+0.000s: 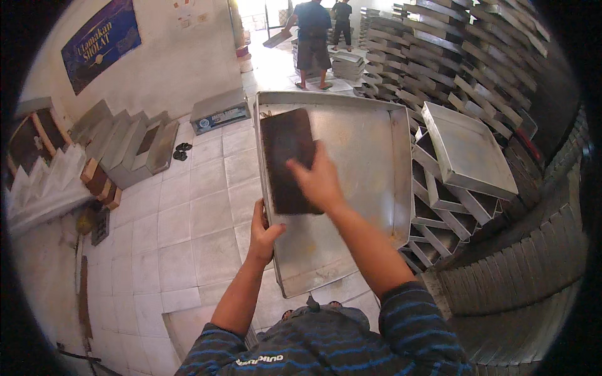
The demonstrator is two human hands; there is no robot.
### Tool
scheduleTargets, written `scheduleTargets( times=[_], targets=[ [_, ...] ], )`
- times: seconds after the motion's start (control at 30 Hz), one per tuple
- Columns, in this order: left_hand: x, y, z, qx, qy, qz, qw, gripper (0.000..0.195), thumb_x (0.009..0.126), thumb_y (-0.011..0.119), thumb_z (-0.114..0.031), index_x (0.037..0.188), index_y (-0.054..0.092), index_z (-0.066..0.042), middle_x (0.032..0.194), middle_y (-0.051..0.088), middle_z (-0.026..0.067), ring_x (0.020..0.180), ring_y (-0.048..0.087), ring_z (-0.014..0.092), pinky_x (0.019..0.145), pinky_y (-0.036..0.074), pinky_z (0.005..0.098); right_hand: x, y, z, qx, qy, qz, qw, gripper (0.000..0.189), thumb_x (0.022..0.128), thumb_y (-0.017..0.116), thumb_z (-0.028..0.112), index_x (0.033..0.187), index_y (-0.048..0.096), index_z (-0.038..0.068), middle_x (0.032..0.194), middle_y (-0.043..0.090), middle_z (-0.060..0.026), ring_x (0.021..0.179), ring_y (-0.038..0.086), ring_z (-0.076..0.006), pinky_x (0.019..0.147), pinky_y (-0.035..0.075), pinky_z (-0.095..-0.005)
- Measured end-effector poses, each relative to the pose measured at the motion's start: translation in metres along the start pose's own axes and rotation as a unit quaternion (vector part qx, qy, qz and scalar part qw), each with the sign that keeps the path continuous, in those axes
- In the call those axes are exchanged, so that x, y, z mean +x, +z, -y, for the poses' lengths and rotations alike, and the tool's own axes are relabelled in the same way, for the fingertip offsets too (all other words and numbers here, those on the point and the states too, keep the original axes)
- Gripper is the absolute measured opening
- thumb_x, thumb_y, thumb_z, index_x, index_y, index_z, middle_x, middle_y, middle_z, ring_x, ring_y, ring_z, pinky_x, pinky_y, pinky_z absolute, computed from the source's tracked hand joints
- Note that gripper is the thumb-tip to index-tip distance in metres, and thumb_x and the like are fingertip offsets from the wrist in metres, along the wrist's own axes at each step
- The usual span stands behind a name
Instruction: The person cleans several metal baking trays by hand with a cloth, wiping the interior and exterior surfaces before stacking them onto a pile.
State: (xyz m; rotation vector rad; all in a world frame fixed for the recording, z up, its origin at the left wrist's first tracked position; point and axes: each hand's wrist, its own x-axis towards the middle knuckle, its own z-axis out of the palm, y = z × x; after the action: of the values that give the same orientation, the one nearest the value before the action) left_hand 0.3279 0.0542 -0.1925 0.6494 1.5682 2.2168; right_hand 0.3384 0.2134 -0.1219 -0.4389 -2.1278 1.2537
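In front of me is a large, shallow metal tray (360,160) with raised sides and faint yellowish marks on its bottom. My left hand (265,235) grips the tray's left side, thumb over the rim. A dark brown rectangular slab (288,150) lies over the tray's left half; its material cannot be made out. My right hand (322,181) holds the slab at its right edge, with the thumb across its face. The fingers beneath the slab are hidden, and this hand looks slightly blurred.
Crisscrossed metal trays (470,145) rise at the right beside a tall tray wall (432,47). Long metal boxes (136,145) and black sandals (182,151) are at the left on the tiled floor (211,188). Further off, a person (312,33) holds a tray, with another person (342,23) behind.
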Motion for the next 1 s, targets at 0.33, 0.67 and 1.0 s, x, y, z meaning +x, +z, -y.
scheduleTargets(
  times=[0.33, 0.67, 1.0],
  targets=[
    [0.026, -0.015, -0.008, -0.02, 0.03, -0.059, 0.998, 0.069, 0.066, 0.056, -0.014, 0.128, 0.031, 0.006, 0.116, 0.048, 0.019, 0.102, 0.052, 0.024, 0.086, 0.043, 0.033, -0.028, -0.014, -0.049, 0.028, -0.066, 0.02, 0.997, 0.05, 0.076, 0.069, 0.027, 0.11, 0.047, -0.004, 0.099, 0.063, -0.0204, 0.092, 0.062, -0.0333, 0.08, 0.048, -0.0403],
    [0.036, -0.017, -0.012, -0.087, 0.019, -0.038, 0.995, 0.062, 0.078, 0.062, -0.019, 0.127, 0.033, 0.005, 0.112, 0.052, 0.0176, 0.097, 0.055, 0.023, 0.08, 0.046, 0.0339, -0.054, 0.003, -0.047, 0.119, 0.04, 0.005, 0.992, 0.043, 0.077, 0.068, 0.022, 0.104, 0.046, -0.002, 0.093, 0.063, -0.0232, 0.089, 0.063, -0.0359, 0.079, 0.048, -0.0403],
    [0.024, -0.013, 0.013, -0.049, 0.003, -0.019, 0.999, 0.062, 0.086, 0.059, -0.031, 0.13, 0.032, 0.004, 0.119, 0.048, 0.0161, 0.106, 0.049, 0.02, 0.089, 0.04, 0.0309, -0.048, 0.015, -0.046, 0.095, 0.021, 0.028, 0.995, 0.042, 0.079, 0.066, 0.021, 0.106, 0.044, -0.002, 0.096, 0.062, -0.0246, 0.092, 0.062, -0.0351, 0.077, 0.048, -0.0398]
  ],
)
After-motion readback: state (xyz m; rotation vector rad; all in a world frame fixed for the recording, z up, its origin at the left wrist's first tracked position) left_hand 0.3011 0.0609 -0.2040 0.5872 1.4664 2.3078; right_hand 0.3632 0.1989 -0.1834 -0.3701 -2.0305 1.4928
